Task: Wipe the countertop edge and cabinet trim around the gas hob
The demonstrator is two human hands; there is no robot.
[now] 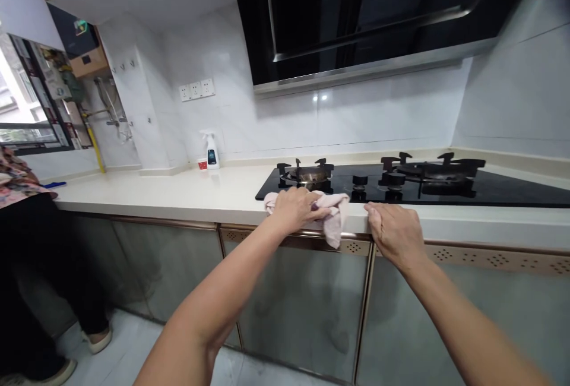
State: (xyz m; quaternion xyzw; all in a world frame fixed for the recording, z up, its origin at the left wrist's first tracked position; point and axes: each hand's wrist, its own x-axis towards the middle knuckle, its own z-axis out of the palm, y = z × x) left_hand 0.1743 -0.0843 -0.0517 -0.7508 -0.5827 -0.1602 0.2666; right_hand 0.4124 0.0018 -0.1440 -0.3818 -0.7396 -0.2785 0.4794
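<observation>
A crumpled pale pink cloth lies at the front edge of the white countertop, with one end hanging over the edge. My left hand presses down on this cloth, its fingers closed around part of it. To the right, my right hand is closed on the countertop's front edge, its fingers curled and partly hidden. Just behind both hands sits a black gas cooktop with two burners and two black knobs.
A white spray bottle stands by the back wall beside a small red-and-white cup. A black range hood overhangs the cooktop. Cabinet doors lie below. Another person in black trousers stands at the far left.
</observation>
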